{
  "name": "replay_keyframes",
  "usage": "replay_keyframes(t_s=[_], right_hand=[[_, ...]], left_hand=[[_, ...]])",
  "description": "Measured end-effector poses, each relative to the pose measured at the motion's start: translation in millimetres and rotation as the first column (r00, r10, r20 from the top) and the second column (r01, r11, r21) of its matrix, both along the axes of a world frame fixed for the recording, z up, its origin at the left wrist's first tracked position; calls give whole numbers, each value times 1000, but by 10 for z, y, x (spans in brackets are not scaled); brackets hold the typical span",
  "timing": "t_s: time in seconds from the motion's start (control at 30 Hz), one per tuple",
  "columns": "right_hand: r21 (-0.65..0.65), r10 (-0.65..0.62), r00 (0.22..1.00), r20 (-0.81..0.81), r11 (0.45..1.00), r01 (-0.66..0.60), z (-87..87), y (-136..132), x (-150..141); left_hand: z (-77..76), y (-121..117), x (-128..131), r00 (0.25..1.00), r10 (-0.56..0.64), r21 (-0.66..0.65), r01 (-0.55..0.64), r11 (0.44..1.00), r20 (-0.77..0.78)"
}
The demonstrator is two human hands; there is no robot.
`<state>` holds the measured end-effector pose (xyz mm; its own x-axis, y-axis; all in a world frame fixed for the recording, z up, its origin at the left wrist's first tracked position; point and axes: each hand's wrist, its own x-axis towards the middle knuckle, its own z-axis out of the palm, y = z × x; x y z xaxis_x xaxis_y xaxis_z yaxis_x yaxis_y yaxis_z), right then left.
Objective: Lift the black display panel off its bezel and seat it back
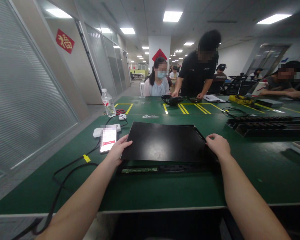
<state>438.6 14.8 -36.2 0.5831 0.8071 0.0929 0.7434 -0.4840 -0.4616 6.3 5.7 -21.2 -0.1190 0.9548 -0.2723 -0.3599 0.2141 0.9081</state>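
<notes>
A flat, dark, slightly glossy black panel (160, 141) lies between my hands, tilted over a black frame (187, 168). My left hand (118, 148) grips the panel's left edge, thumb on top and fingers underneath. At the right edge, my right hand (218, 145) has its fingers pinched on the panel's side by the frame's thin rim. Along the near side, the frame shows a narrow green circuit board strip (140, 170). Most of the frame's inside is hidden beneath the panel.
A lit phone (108, 139) leans beside my left hand, near a white mouse (122, 116) and a water bottle (108, 102). A black cable (65, 170) runs along the left. Black slotted bars (262, 125) lie at right. Across the green table (170, 196), two people face a black device (172, 100).
</notes>
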Motion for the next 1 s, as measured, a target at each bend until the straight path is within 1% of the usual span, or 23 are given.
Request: replay_keyframes(t_s=[0.17,0.43,0.63,0.87,1.0], right_hand=[[2,-3,1000,-5,1000,3,17,-10,-8],[22,-2,1000,2,1000,2,-10,8,11],[13,7,1000,3,1000,-7,-30,5,30],[31,6,1000,-4,1000,-6,-58,24,62],[31,12,1000,-4,999,-12,-53,21,58]], left_hand=[[32,-21,28,1000,10,-16,-10,1000,-10],[-15,6,-12,1000,-12,-18,12,1000,-17],[-4,1,0,1000,22,-54,-23,998,-21],[-42,32,10,991,127,-65,-129,990,-29],[-39,32,14,993,120,-50,-121,991,-25]])
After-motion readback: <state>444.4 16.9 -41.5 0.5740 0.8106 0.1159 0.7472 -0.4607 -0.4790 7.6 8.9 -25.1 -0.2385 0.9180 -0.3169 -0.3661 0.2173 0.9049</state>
